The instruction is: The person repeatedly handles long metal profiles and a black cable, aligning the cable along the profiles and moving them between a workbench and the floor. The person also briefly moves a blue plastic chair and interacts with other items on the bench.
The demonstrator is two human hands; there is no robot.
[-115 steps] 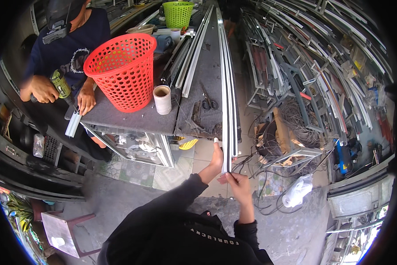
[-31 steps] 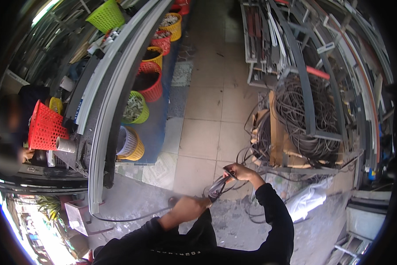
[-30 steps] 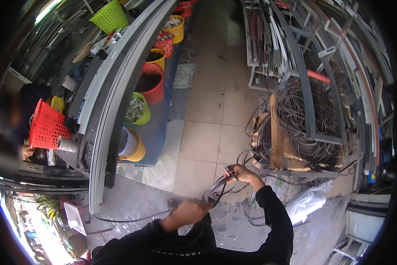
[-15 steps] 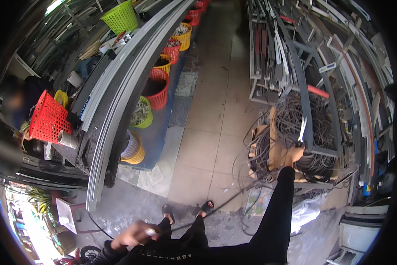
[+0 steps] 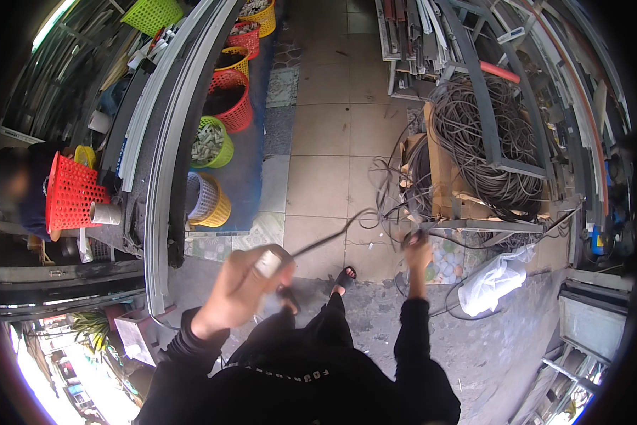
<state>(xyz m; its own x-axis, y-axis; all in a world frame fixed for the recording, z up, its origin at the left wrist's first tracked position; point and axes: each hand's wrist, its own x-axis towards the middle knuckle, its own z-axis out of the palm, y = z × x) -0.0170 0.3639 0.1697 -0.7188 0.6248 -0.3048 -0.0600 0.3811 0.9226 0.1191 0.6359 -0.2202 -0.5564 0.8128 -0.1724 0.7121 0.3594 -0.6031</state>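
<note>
My left hand [image 5: 244, 287] is raised in front of my body, its fingers closed round a black rubber strip [image 5: 325, 239]. A small whitish piece [image 5: 267, 263] shows at its fingers; I cannot make out what it is. From this hand the strip runs across toward loose dark loops on the tiled floor. My right hand [image 5: 419, 251] is lower and farther off, at the front of a cardboard box [image 5: 442, 173] filled with coils of dark strip [image 5: 481, 152]. It is closed on dark-handled scissors [image 5: 409, 239], whose blades are blurred or hidden now.
Long metal profiles [image 5: 173, 142] lie on the left rack, above several coloured plastic baskets [image 5: 226, 106]. A grey metal frame [image 5: 492, 134] leans over the coils. A white plastic bag [image 5: 490, 287] lies on the floor at right. Another person [image 5: 24, 184] is at the far left.
My left hand has risen and moved rightward with the strip. My right hand has drawn back from the coils, down and to the left. The view has shifted, and the scissor blades no longer show clearly.
</note>
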